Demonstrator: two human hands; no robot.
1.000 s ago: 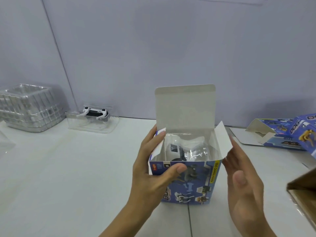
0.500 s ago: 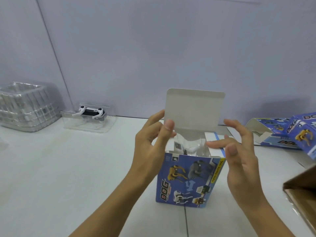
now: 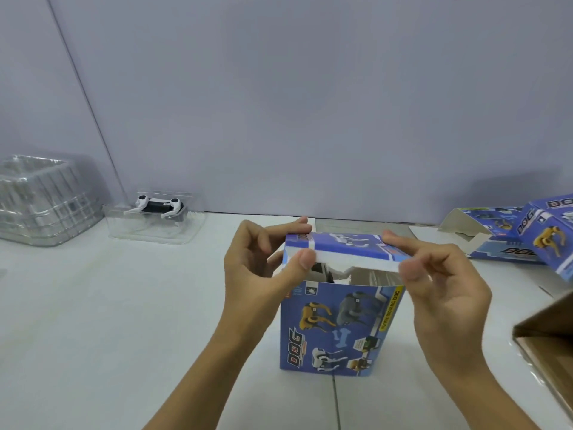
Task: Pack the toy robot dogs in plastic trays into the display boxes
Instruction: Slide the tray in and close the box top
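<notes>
A blue display box (image 3: 338, 330) printed with robot dogs stands upright on the white table in front of me. Its top lid (image 3: 344, 248) is folded down almost flat over the opening. My left hand (image 3: 260, 268) pinches the lid's left end between thumb and fingers. My right hand (image 3: 440, 274) pinches the lid's right end the same way. Through the gap under the lid a white toy dog in clear plastic (image 3: 322, 273) shows inside. A second white robot dog in a clear tray (image 3: 156, 218) sits at the back left by the wall.
A stack of clear plastic trays (image 3: 43, 200) stands at the far left. Flat and partly folded blue display boxes (image 3: 521, 237) lie at the back right. A brown cardboard carton's corner (image 3: 548, 346) juts in at the right edge.
The upright lid has been folded forward and down over the opening. Both hands moved from the side flaps to the lid's ends and now pinch it.
</notes>
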